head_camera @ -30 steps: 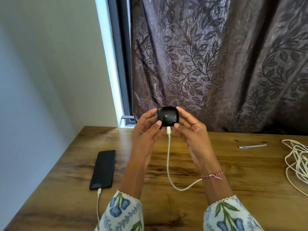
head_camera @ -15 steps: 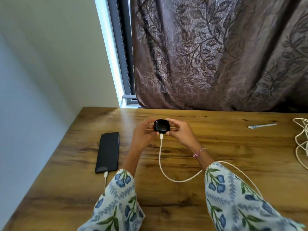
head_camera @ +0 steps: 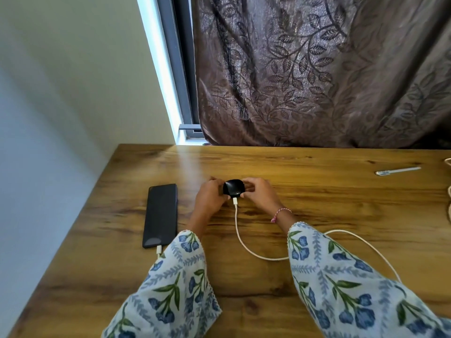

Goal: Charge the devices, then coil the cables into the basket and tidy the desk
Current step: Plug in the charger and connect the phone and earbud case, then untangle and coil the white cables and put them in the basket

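Observation:
A small black earbud case [head_camera: 233, 187] rests low on the wooden desk [head_camera: 317, 206], held between both hands. My left hand [head_camera: 210, 194] grips its left side and my right hand [head_camera: 259, 193] its right side. A white cable [head_camera: 240, 236] is plugged into the case's near edge and loops right under my right sleeve. A black phone [head_camera: 161, 214] lies flat to the left, with a white plug [head_camera: 159, 250] in its near end.
A white pen-like stick [head_camera: 397, 171] lies at the far right of the desk. Loose white cable loops [head_camera: 448, 189] show at the right edge. A brown leaf-patterned curtain [head_camera: 317, 69] hangs behind the desk, and a wall bounds the left side.
Both hands have lowered the earbud case from chest height, away from me, down to the desk surface. The cable stays plugged in. The phone has not moved.

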